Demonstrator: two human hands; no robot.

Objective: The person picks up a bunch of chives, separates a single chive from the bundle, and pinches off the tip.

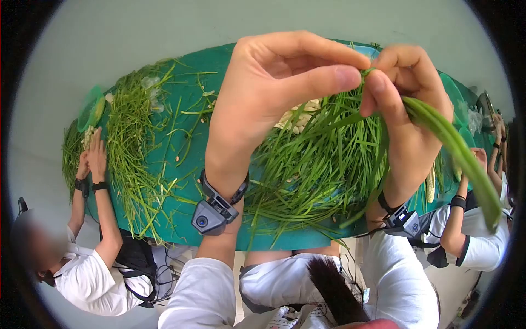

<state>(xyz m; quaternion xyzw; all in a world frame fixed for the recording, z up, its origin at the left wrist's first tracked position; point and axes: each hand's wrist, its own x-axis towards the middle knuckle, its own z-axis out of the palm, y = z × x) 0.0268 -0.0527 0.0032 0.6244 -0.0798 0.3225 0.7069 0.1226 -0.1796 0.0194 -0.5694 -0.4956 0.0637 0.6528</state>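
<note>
Up close in the head view, my left hand [257, 93] pinches a small bit of green between thumb and forefinger. My right hand [408, 109] meets it there, thumb and fingertips closed at the same spot. A thick strand of garlic chives [463, 145] runs out of my right hand and hangs down to the right. Below both hands lies a large pile of garlic chives [323, 148]. Pale pieces [298, 118] show partly behind my left wrist; their kind is hard to make out.
The green table [189, 140] carries another heap of greens [131, 131] on the left, with loose stems between. A person [96, 164] works at the left with both hands on the greens. Another person's arm [457, 211] is at the right, near green mesh bags [450, 90].
</note>
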